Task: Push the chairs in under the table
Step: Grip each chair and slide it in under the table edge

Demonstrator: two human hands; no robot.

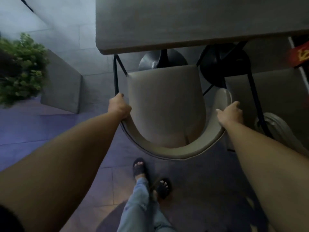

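A beige chair [167, 101] with a curved backrest and thin black metal legs stands right in front of me, its seat front close to the near edge of the grey table [175, 22]. My left hand [119, 107] grips the left end of the backrest. My right hand [230, 113] holds the right side of the backrest, fingers resting over its rim. The seat front sits level with the table's black pedestal base [150, 61], which shows below the table edge.
A second beige chair [274, 91] stands to the right, beside a black round base [222, 64]. A green plant [20, 67] in a grey planter [61, 87] is at the left. My sandalled feet [150, 176] are on the tiled floor behind the chair.
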